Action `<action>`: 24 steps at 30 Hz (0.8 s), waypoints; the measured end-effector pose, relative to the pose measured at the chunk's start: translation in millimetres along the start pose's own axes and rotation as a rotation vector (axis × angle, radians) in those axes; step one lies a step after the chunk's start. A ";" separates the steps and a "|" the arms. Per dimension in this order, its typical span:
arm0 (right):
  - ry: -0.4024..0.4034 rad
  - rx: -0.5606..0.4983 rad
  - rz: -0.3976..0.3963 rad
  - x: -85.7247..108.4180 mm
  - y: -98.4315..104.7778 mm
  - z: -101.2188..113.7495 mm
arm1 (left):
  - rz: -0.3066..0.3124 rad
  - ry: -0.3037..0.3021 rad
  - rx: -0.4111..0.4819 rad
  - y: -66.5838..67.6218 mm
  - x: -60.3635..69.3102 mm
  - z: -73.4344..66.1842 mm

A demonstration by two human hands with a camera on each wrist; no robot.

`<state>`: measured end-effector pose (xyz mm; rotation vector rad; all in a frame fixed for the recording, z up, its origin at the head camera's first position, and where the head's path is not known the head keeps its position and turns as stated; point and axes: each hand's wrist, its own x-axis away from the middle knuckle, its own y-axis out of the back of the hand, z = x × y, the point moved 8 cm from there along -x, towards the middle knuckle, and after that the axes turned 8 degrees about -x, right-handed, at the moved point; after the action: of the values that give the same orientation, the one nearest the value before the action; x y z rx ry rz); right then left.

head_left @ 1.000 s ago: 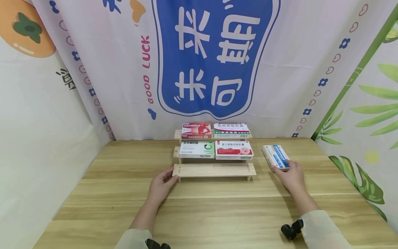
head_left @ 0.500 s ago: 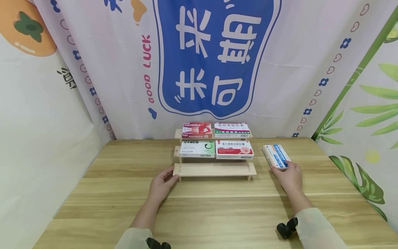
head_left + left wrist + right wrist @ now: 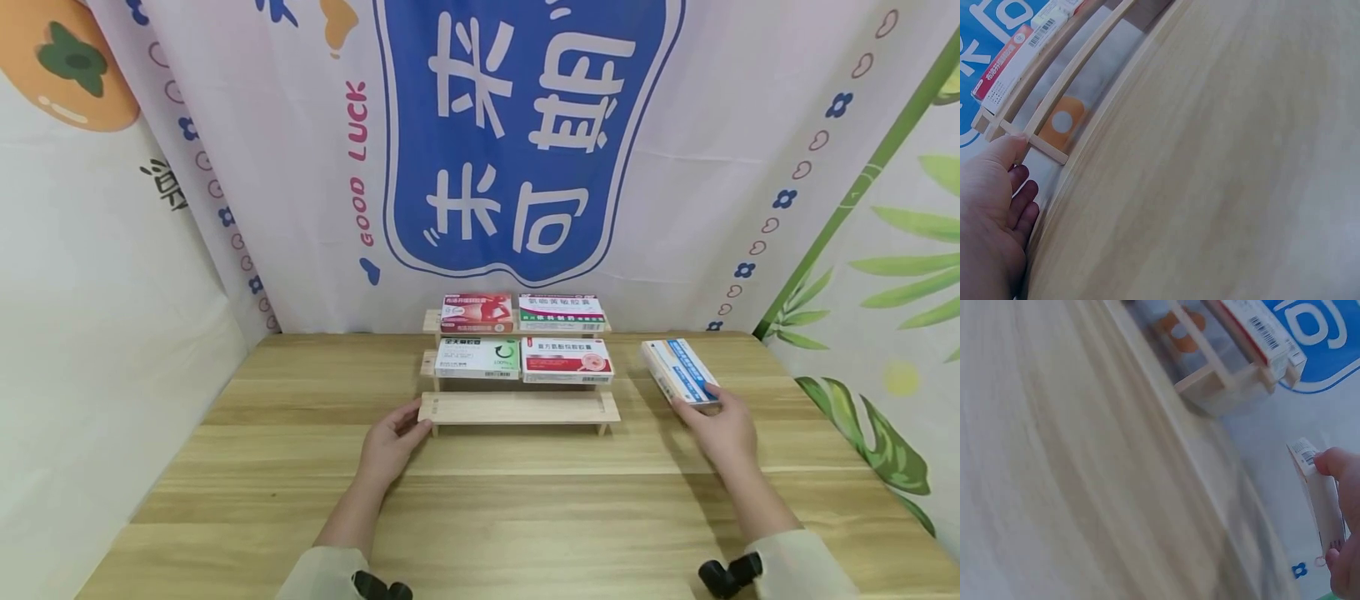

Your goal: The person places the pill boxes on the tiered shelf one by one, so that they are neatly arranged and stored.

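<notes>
A three-tier wooden rack [image 3: 517, 408] stands at the back of the table. My left hand [image 3: 392, 442] grips the left end of its lowest tier; in the left wrist view the thumb [image 3: 1011, 149] presses against the wood. To the right of the rack, my right hand [image 3: 722, 427] pinches a blue-and-white medicine box [image 3: 678, 371] by its near end, between thumb and fingers. That box appears tilted and lifted off the table in the right wrist view, where its plain side [image 3: 1324, 503] shows.
On the middle tier lie a white-and-green medicine box [image 3: 477, 358] and a white-and-red one [image 3: 567, 358]. The top tier carries a red box [image 3: 477, 312] and a white box with green and purple edging [image 3: 562, 312]. A printed cloth [image 3: 322, 283] hangs close behind the rack.
My right hand first shifts slightly left on the medicine box, then moves right and carries the box a little right and up. The left hand stays at the rack.
</notes>
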<state>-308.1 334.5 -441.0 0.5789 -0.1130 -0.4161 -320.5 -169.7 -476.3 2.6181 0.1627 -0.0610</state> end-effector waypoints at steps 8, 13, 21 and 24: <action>0.085 -0.048 0.095 19.3 21.1 32.4 | 0.009 -0.004 0.005 0.2 1.2 -1.2; 0.211 -0.081 0.119 32.5 32.4 59.6 | 0.009 -0.007 -0.001 -0.2 0.2 -0.9; 0.366 -0.066 0.192 53.4 28.6 97.5 | 0.005 -0.001 -0.010 0.3 -0.6 0.1; 0.386 -0.069 0.252 60.1 20.1 108.0 | 0.007 0.002 -0.007 0.1 -0.3 -0.1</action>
<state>-269.9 270.1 -340.6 0.5592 0.1968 -0.0589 -320.8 -169.8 -476.2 2.6120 0.1541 -0.0558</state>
